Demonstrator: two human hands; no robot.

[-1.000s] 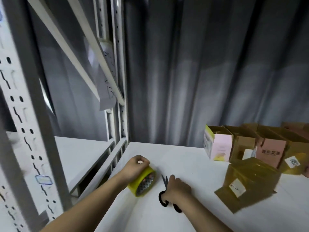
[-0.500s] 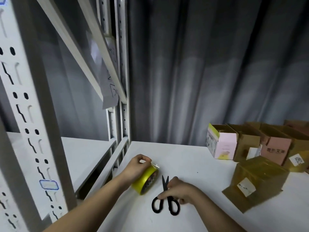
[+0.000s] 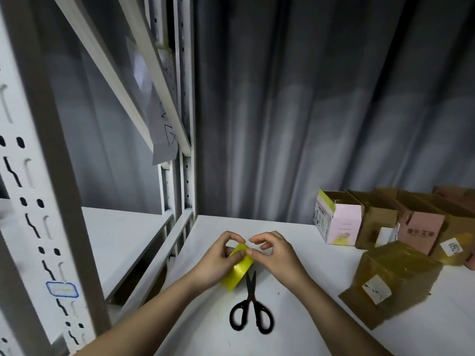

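**Both hands on the tape roll, scissors lying by**

My left hand (image 3: 218, 262) grips the yellow tape roll (image 3: 239, 269) from the left, fingers curled over its far side and thumb lying across the outer band. The roll stands on its edge on the white table (image 3: 295, 317), just in front of me and a little left of the middle. Its visible band runs from the near left, where it meets the table, up and away towards my fingertips. The core is hidden behind my palm, so I cannot tell exactly where its open sides face.

My right hand (image 3: 279, 255) comes in from the right. Its thumb and forefinger are pinched together on the band at the top of the roll, close to my left thumb, and the other fingers arch loosely above.

The black scissors (image 3: 250, 308) lie flat on the table, untouched, just on my side of the roll. Their blades are closed. The long axis runs near to far, with the tips pointing away from me at the roll's lower edge and the loops towards me.

To the right, well apart, sit a tape-wrapped box (image 3: 390, 276) and a pink carton (image 3: 339, 223).
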